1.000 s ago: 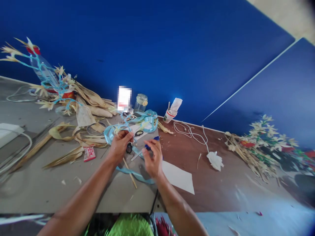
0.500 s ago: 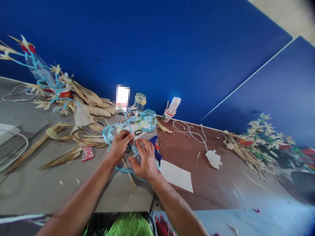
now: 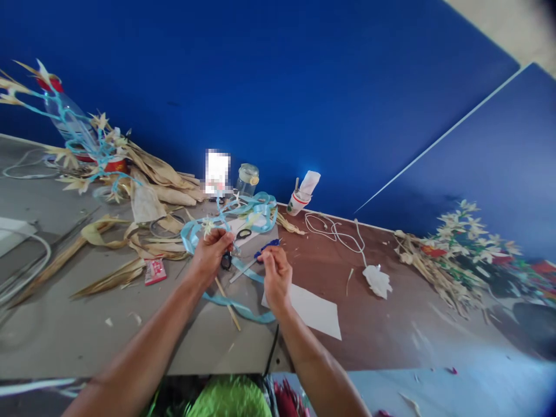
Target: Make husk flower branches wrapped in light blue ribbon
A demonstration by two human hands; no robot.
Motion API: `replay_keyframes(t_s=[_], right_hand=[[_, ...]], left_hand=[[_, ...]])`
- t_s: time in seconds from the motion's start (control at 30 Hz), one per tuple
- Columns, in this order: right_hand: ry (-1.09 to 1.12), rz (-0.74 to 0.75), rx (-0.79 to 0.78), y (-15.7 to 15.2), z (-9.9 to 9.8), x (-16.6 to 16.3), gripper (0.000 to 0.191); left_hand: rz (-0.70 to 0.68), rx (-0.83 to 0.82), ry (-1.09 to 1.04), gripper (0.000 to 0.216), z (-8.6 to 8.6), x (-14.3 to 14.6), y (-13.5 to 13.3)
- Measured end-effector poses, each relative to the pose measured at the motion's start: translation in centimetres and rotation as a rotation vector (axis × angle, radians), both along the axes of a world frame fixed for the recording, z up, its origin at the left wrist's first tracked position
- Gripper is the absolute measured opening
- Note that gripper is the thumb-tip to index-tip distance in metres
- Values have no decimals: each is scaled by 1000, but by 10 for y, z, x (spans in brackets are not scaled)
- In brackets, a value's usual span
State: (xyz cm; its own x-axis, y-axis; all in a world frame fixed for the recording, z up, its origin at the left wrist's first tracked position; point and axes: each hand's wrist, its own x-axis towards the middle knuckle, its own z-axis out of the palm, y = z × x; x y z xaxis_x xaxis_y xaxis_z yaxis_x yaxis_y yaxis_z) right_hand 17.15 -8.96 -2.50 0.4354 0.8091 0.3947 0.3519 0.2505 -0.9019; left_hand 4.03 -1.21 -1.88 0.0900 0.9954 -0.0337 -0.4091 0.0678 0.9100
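Observation:
My left hand (image 3: 211, 253) is closed on the stem of a small dried-husk flower wound with light blue ribbon (image 3: 243, 267). My right hand (image 3: 275, 273) pinches that same ribbon a little to the right and pulls it taut between the hands. The ribbon loops onward over the table toward a heap of coils (image 3: 256, 207) behind my hands. A blue glue gun (image 3: 268, 247) lies just beyond my right fingers. Black-handled scissors (image 3: 237, 246) rest under my left hand.
Dried corn husks (image 3: 143, 174) and husk flowers in a plastic bottle (image 3: 72, 124) crowd the left. A glass jar (image 3: 248, 180), a paper cup (image 3: 299, 202), a white cord (image 3: 336, 231), white paper (image 3: 317, 313) and a flower bundle (image 3: 460, 249) lie around.
My right hand moved left to meet the left hand, then drew back to the right, stretching the ribbon. My left hand barely shifted.

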Motion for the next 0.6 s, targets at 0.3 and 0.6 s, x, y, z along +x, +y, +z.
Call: replay_keyframes(t_s=[0.3,0.6], right_hand=[[755,384,-201,13,-2,-4,26],[815,511,-393,12,-4,-16,37]], left_hand=[[-134,-19,-34,23,5,0,-6],[-286,-53,2,27,8,5,-16]])
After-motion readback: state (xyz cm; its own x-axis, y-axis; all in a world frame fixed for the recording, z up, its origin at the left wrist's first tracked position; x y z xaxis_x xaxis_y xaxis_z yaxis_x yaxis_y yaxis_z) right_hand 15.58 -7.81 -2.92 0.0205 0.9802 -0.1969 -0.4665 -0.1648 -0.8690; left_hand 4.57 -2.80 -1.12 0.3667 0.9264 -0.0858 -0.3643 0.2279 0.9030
